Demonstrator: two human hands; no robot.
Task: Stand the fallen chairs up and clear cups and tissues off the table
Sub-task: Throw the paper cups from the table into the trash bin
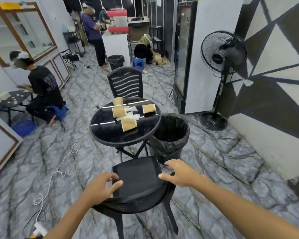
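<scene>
Near chair blurred — its back hidden; far chair half-hidden.

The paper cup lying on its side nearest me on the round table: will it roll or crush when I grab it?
The nearest paper cup lies on its side on the glossy black table, so a nudge would probably roll it in a curve, given its taper. It looks like thin paper, likely light and easy to crush. The tissues touching it may drag along.
</scene>
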